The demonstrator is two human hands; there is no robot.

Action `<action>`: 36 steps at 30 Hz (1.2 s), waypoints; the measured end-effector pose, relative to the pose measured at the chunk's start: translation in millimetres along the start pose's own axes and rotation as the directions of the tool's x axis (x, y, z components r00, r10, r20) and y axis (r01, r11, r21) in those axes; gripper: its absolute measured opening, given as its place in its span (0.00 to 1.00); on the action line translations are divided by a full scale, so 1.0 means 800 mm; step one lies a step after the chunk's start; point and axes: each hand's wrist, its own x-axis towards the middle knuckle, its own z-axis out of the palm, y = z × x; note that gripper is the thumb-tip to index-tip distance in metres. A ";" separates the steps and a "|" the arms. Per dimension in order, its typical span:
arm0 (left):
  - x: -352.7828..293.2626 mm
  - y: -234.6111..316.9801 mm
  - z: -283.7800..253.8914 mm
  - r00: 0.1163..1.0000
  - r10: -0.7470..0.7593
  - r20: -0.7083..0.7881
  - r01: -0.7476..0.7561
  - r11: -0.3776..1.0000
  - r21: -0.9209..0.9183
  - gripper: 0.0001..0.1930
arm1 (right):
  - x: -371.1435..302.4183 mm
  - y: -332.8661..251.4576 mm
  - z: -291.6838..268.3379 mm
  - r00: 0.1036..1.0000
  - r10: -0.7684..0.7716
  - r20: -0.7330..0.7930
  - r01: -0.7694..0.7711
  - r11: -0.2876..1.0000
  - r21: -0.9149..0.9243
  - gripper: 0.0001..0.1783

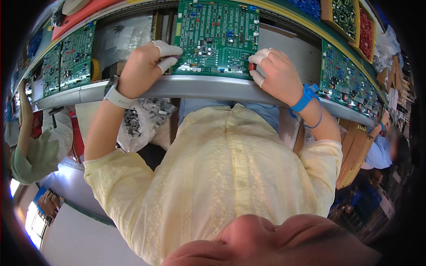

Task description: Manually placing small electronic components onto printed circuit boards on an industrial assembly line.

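A long, grey metal rail (155,86) borders the near edge of a rectangular green printed circuit board (217,42), whose fine white print is too small to read and which lies between the hands. The left hand (144,64), fingers narrowed, meets its left edge beside a small purplish part (176,56), grip uncertain; the right hand (279,71) pinches a small, red block-shaped component (252,67) at its right edge.
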 end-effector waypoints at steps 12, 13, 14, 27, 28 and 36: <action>-0.003 -0.008 0.016 0.991 0.128 0.035 -0.132 0.983 0.127 0.07 | 0.017 0.021 -0.037 0.998 0.057 -0.006 -0.057 0.998 0.011 0.14; -0.003 -0.009 0.016 0.989 0.135 0.060 -0.142 0.980 0.137 0.07 | 0.021 0.033 -0.049 0.996 0.086 -0.025 -0.087 0.996 -0.012 0.15; -0.003 -0.009 0.016 0.986 0.141 0.084 -0.152 0.977 0.149 0.06 | 0.025 0.051 -0.054 0.988 0.151 -0.044 -0.152 0.988 -0.031 0.16; -0.003 -0.005 0.022 0.973 0.202 0.116 -0.220 0.959 0.177 0.07 | 0.072 0.202 -0.038 0.905 0.302 -0.300 -0.411 0.803 -0.431 0.13; -0.003 -0.004 0.021 0.970 0.211 0.120 -0.231 0.954 0.191 0.07 | 0.074 0.206 -0.034 0.910 0.293 -0.292 -0.399 0.810 -0.430 0.12; 0.002 0.002 0.021 0.948 0.278 0.156 -0.310 0.919 0.245 0.07 | 0.078 0.209 -0.032 0.911 0.270 -0.312 -0.379 0.846 -0.376 0.05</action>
